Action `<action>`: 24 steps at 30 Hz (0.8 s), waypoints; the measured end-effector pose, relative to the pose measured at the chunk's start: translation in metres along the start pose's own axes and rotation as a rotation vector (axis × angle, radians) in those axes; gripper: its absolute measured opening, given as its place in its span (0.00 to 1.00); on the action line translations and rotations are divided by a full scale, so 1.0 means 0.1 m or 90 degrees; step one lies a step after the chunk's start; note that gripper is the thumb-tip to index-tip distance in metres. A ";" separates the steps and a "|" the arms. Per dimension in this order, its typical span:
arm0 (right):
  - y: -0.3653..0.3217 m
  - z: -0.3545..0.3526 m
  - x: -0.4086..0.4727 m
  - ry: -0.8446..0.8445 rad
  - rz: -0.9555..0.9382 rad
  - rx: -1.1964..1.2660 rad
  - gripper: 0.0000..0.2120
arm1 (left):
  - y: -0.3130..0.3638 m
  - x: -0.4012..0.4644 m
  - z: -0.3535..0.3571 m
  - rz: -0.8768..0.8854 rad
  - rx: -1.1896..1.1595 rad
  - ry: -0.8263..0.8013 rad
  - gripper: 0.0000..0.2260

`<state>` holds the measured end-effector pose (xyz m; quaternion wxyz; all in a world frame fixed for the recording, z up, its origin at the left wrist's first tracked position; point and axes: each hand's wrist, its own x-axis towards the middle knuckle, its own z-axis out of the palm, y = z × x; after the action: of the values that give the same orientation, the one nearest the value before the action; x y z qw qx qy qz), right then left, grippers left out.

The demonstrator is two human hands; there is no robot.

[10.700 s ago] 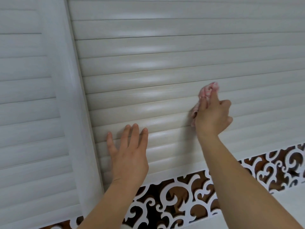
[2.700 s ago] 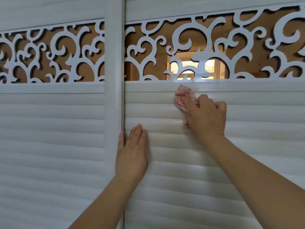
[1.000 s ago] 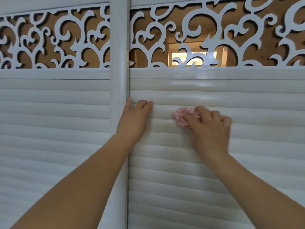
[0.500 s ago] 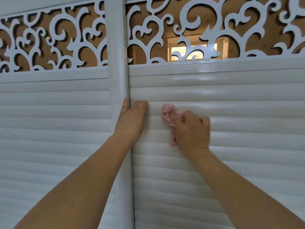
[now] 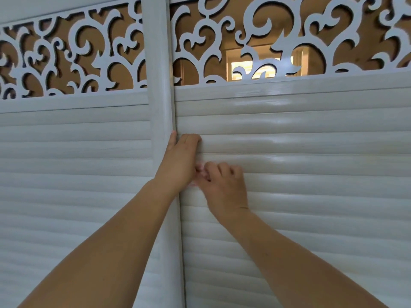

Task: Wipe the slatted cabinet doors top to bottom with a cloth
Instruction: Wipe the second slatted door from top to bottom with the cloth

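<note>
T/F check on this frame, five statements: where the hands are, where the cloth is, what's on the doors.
1. The right hand holds a pink cloth against the slats of the right door. True.
2. The left hand grips the cloth too. False: it rests on the right door by the centre post, holding nothing.
3. The two hands are far apart. False: they sit side by side, almost touching.
4. A scrollwork panel runs above the slats. True.
5. The cloth is spread wide and flat. False: it is bunched in the right hand's grip, mostly hidden.
</note>
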<state>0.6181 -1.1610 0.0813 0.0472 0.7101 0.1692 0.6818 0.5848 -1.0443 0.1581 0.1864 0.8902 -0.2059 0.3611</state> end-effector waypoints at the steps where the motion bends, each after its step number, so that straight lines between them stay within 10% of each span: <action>1: -0.03 0.06 0.02 -0.001 -0.024 0.004 0.12 | 0.00 0.00 0.00 0.000 0.007 -0.006 0.28; 16: 0.48 -0.20 -0.15 0.009 0.154 -0.140 0.17 | -0.12 -0.04 0.25 0.112 0.096 0.071 0.31; 24: -0.05 0.16 -0.07 -0.054 -0.148 0.020 0.05 | -0.13 -0.03 0.23 0.111 0.124 0.055 0.27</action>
<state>0.6326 -1.1557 0.0719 0.1217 0.7147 0.2590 0.6382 0.6019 -1.0434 0.1383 0.0757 0.8662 -0.2385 0.4324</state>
